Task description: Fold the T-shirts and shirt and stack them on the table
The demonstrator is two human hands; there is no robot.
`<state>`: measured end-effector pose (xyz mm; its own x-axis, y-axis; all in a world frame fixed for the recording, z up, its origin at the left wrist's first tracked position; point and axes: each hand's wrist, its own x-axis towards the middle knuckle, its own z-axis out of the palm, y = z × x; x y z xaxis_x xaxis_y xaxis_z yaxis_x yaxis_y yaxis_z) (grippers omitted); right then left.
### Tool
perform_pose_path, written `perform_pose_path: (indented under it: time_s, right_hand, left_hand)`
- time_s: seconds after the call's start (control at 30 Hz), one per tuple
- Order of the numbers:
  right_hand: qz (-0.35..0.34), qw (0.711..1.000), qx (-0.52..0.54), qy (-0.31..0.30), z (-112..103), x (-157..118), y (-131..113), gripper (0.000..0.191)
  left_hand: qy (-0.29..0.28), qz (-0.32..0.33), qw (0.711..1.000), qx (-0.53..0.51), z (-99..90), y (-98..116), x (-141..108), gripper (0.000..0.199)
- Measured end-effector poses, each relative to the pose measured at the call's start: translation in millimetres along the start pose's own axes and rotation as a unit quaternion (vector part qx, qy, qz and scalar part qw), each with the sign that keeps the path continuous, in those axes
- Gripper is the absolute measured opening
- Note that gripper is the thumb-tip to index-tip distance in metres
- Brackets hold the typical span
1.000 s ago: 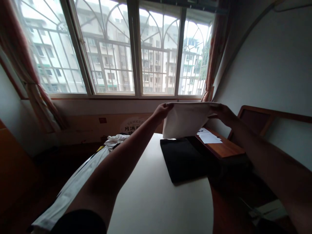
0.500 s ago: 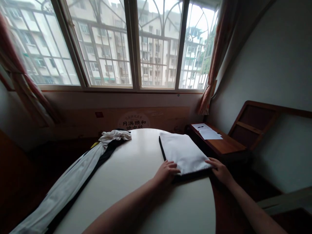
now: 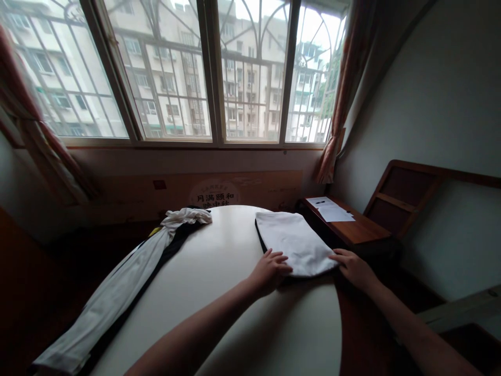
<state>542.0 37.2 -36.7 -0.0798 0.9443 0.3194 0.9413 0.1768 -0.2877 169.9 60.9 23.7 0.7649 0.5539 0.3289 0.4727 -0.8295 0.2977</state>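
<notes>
A folded white cloth lies at the right side of the round white table, with a dark layer under it showing along the left and near edges. My left hand grips its near left corner, fingers on top and thumb hidden. At the near right corner, my right hand pinches the edge between fingers and thumb. On the table's left side, a long white garment is draped over a black one, bunched at its far end.
The white table has a curved right edge close to my right forearm. Beyond it stands a wooden chair or bench with papers and a pen on its seat. Barred windows and tied curtains line the back.
The white cloth's near edge now covers more of the dark layer, leaving a thinner dark strip. Both hands stay at the near corners, having shifted slightly away from me.
</notes>
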Motion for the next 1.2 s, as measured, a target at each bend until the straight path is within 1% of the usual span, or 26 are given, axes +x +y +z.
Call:
perform_pose_path:
  time_s: [0.07, 0.1, 0.17, 0.23, 0.3, 0.37, 0.43, 0.47, 0.5, 0.57, 0.63, 0.7, 0.8, 0.87, 0.97, 1.03, 1.1, 1.13, 1.17, 1.2]
  right_hand:
    - [0.001, 0.999, 0.003, -0.036, 5.2, -8.1, 0.9, 0.058]
    - [0.002, 0.999, 0.006, -0.046, 6.7, -10.5, 1.3, 0.062]
    - [0.005, 0.999, 0.004, -0.05, 6.1, -11.6, 0.6, 0.066]
    - [0.0, 1.0, -0.005, -0.03, 1.5, -7.9, -4.8, 0.063]
    - [-0.023, 1.0, -0.005, 0.011, -3.6, -1.4, -17.4, 0.058]
    - [-0.058, 0.997, 0.004, 0.054, -3.9, 5.4, -37.6, 0.052]
    - [-0.088, 0.994, 0.008, 0.07, 3.8, 9.9, -62.5, 0.051]
    - [-0.096, 0.994, 0.004, 0.058, 10.5, 11.0, -75.0, 0.052]
    - [-0.097, 0.995, -0.003, 0.031, 18.4, 11.1, -86.6, 0.054]
    - [-0.083, 0.996, -0.02, -0.041, 34.8, 9.5, -105.0, 0.056]
    - [-0.061, 0.993, -0.033, -0.092, 47.3, 6.7, -115.4, 0.055]
    - [-0.044, 0.993, -0.037, -0.108, 52.8, 4.2, -119.1, 0.055]
    - [-0.034, 0.992, -0.028, -0.115, 50.3, 2.2, -120.0, 0.055]
    - [-0.025, 0.992, -0.02, -0.122, 45.6, 1.3, -122.1, 0.055]
    - [0.02, 0.99, -0.021, -0.137, 38.2, -0.8, -133.0, 0.053]
    - [0.037, 0.992, -0.013, -0.12, 33.1, -2.4, -148.2, 0.053]
    - [0.016, 0.996, 0.044, -0.073, 28.2, -3.0, -172.4, 0.054]
    - [-0.006, 0.994, 0.099, -0.046, 26.2, -2.5, -188.1, 0.055]
    - [-0.027, 0.985, 0.167, -0.025, 24.9, -1.4, -205.9, 0.055]
    - [-0.043, 0.969, 0.244, -0.011, 24.7, 0.4, -225.5, 0.054]
  left_hand:
    - [-0.065, 0.0, 0.998, 0.026, 13.7, -4.4, -10.1, 0.029]
    - [-0.086, -0.004, 0.996, 0.034, 19.2, -7.1, -14.4, 0.036]
    - [-0.103, -0.013, 0.994, 0.042, 25.8, -11.6, -20.7, 0.05]
    - [-0.113, -0.022, 0.992, 0.053, 27.0, -13.8, -24.3, 0.059]
    - [-0.122, -0.037, 0.989, 0.069, 25.6, -13.5, -26.6, 0.068]
    - [-0.13, -0.046, 0.987, 0.083, 24.9, -12.4, -28.5, 0.072]
    - [-0.148, -0.047, 0.984, 0.087, 25.7, -11.6, -30.6, 0.072]
    - [-0.158, -0.049, 0.982, 0.086, 26.2, -11.5, -31.7, 0.072]
    - [-0.167, -0.052, 0.981, 0.084, 26.4, -11.5, -32.9, 0.072]
    - [-0.175, -0.056, 0.98, 0.078, 24.8, -11.4, -36.4, 0.073]
    - [-0.172, -0.053, 0.981, 0.067, 19.4, -10.1, -42.1, 0.072]
    - [-0.175, -0.054, 0.982, 0.053, 10.6, -7.1, -51.2, 0.071]
    - [-0.188, -0.059, 0.98, 0.035, -7.4, -1.1, -70.5, 0.068]
    - [-0.184, -0.058, 0.981, 0.029, -22.0, 1.9, -85.8, 0.065]
    - [-0.142, -0.073, 0.987, 0.037, -46.4, 0.8, -109.2, 0.056]
    - [-0.104, -0.104, 0.988, 0.048, -61.8, -5.0, -123.5, 0.042]
    - [-0.077, -0.157, 0.982, 0.066, -72.9, -14.3, -135.9, 0.03]
    - [-0.061, -0.189, 0.977, 0.076, -76.1, -19.8, -141.3, 0.029]
    - [-0.043, -0.219, 0.971, 0.085, -77.5, -25.3, -146.1, 0.029]
    - [-0.022, -0.245, 0.965, 0.092, -77.1, -30.5, -150.4, 0.031]
